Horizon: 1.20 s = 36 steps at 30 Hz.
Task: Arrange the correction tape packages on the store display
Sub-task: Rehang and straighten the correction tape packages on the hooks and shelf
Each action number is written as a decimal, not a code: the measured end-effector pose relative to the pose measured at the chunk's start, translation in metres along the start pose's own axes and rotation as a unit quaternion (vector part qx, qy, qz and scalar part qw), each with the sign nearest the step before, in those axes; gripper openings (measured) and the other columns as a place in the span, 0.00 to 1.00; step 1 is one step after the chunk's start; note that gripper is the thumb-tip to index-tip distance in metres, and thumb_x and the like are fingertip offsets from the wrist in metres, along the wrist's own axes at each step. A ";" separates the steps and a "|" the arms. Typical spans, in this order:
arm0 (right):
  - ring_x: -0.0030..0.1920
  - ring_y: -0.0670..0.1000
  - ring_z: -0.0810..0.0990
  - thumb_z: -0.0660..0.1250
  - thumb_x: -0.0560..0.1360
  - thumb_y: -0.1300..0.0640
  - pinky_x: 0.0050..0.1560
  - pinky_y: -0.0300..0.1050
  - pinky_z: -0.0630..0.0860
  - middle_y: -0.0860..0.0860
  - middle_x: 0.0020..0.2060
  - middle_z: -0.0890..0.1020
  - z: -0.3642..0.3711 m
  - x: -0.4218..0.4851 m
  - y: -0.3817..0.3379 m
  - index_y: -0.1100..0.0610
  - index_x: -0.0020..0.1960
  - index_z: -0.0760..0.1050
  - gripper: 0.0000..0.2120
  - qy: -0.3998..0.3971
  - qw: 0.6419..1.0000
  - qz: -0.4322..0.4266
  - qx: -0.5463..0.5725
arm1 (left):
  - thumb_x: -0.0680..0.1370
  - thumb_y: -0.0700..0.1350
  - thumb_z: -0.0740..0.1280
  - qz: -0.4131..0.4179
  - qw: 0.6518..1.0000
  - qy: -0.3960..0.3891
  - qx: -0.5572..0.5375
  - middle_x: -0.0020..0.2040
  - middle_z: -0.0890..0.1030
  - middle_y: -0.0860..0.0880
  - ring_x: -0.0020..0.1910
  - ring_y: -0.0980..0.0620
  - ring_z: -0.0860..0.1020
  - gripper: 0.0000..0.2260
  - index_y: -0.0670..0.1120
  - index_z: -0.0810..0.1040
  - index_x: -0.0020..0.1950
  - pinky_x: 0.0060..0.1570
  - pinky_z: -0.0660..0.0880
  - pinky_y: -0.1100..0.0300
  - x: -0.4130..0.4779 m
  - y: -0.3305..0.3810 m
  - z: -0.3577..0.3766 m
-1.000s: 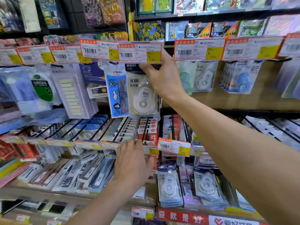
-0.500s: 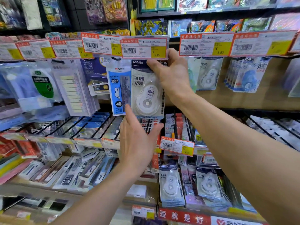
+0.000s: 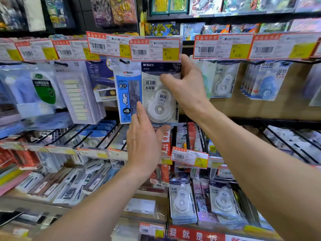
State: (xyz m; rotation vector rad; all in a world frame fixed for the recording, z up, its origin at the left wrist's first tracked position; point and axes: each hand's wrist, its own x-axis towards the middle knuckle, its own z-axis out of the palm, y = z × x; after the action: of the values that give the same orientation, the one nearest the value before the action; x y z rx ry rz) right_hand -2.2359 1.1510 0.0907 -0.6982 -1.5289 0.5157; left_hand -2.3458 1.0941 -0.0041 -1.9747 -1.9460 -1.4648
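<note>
A white correction tape package [image 3: 157, 100] with a dark blue header hangs on a hook under the 5.80 price tag [image 3: 154, 49]. My right hand [image 3: 187, 87] grips its right edge, thumb across the front below the header. My left hand [image 3: 144, 141] is raised under it, fingers straight, its fingertips touching the package's lower left edge. More correction tape packages hang to the right [image 3: 224, 82] and stand in the lower bin [image 3: 182, 200].
A blue ruler set package [image 3: 127, 98] hangs right beside the held one on the left. Sticky tab packs [image 3: 78, 91] hang further left. Black wire dividers [image 3: 107, 136] hold goods on the middle shelf. Price tags line each shelf front.
My left hand has risen from the middle shelf up to the package's lower edge. My right hand has shifted from the hook top down onto the package's right side.
</note>
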 end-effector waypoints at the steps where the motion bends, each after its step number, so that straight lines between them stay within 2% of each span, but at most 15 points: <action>1: 0.56 0.49 0.84 0.69 0.73 0.67 0.65 0.54 0.79 0.50 0.53 0.86 0.000 -0.001 0.001 0.56 0.59 0.79 0.16 0.002 1.000 -0.006 0.002 | 0.78 0.62 0.63 0.005 1.000 0.004 0.003 0.73 0.65 0.45 0.70 0.46 0.65 0.43 0.45 0.43 0.81 0.66 0.64 0.52 -0.001 -0.001 0.000; 5: 0.57 0.51 0.84 0.70 0.73 0.66 0.65 0.57 0.78 0.52 0.54 0.86 0.001 -0.001 0.002 0.57 0.59 0.77 0.15 0.015 1.000 -0.018 0.015 | 0.76 0.64 0.61 0.016 1.000 0.013 -0.002 0.71 0.66 0.46 0.67 0.48 0.66 0.44 0.46 0.43 0.81 0.62 0.65 0.55 0.000 -0.004 -0.001; 8: 0.57 0.51 0.84 0.71 0.74 0.65 0.64 0.57 0.79 0.52 0.54 0.86 0.002 0.001 0.002 0.54 0.58 0.77 0.15 0.021 0.999 -0.019 0.021 | 0.75 0.64 0.61 0.017 1.000 0.014 -0.005 0.67 0.67 0.48 0.65 0.50 0.67 0.43 0.46 0.43 0.81 0.57 0.60 0.61 0.007 -0.002 -0.001; 14: 0.59 0.50 0.84 0.71 0.75 0.62 0.64 0.57 0.79 0.50 0.56 0.86 0.000 -0.001 0.002 0.52 0.62 0.78 0.16 0.040 0.999 -0.028 0.009 | 0.77 0.60 0.64 0.037 0.999 0.016 -0.001 0.64 0.68 0.48 0.64 0.50 0.69 0.42 0.47 0.43 0.81 0.56 0.63 0.60 0.011 -0.004 -0.004; 17: 0.59 0.51 0.83 0.71 0.76 0.61 0.63 0.58 0.79 0.50 0.56 0.86 -0.002 0.000 0.002 0.53 0.63 0.78 0.16 0.056 0.998 -0.036 -0.003 | 0.77 0.61 0.65 0.040 0.999 0.025 0.001 0.66 0.68 0.48 0.66 0.48 0.69 0.43 0.46 0.45 0.81 0.60 0.68 0.54 0.011 0.001 -0.004; 21: 0.59 0.49 0.83 0.70 0.77 0.60 0.64 0.56 0.78 0.49 0.56 0.85 0.000 -0.002 0.002 0.50 0.61 0.78 0.14 0.052 0.998 -0.043 -0.015 | 0.77 0.61 0.65 0.030 0.999 0.019 -0.006 0.73 0.64 0.47 0.72 0.48 0.64 0.43 0.46 0.45 0.81 0.66 0.66 0.52 0.012 0.006 -0.001; 26: 0.60 0.48 0.82 0.71 0.78 0.61 0.66 0.52 0.77 0.50 0.58 0.85 0.001 -0.009 0.001 0.59 0.65 0.78 0.16 0.014 0.998 -0.044 -0.044 | 0.76 0.63 0.61 0.009 1.000 -0.003 -0.018 0.78 0.60 0.47 0.75 0.48 0.60 0.43 0.47 0.42 0.81 0.70 0.62 0.51 0.006 0.004 -0.001; 31: 0.62 0.49 0.82 0.72 0.77 0.59 0.67 0.57 0.77 0.50 0.60 0.85 0.001 -0.010 0.001 0.57 0.66 0.78 0.17 0.009 0.999 -0.021 -0.024 | 0.77 0.62 0.62 0.009 1.000 -0.001 -0.023 0.77 0.60 0.48 0.74 0.48 0.60 0.42 0.47 0.42 0.81 0.69 0.63 0.51 0.004 0.005 -0.004; 36: 0.58 0.46 0.84 0.72 0.77 0.61 0.65 0.55 0.78 0.47 0.55 0.86 0.004 -0.009 -0.002 0.51 0.60 0.80 0.13 0.013 1.000 -0.013 0.010 | 0.77 0.61 0.64 0.019 0.999 0.015 -0.043 0.79 0.58 0.48 0.76 0.49 0.59 0.42 0.48 0.43 0.81 0.70 0.62 0.52 0.005 0.004 -0.005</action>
State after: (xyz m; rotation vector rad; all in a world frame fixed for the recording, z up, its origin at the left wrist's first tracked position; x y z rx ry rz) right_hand -2.2404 1.1440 0.0853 -0.6667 -1.5037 0.5003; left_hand -2.3467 1.0943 0.0037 -1.9990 -1.8544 -1.5837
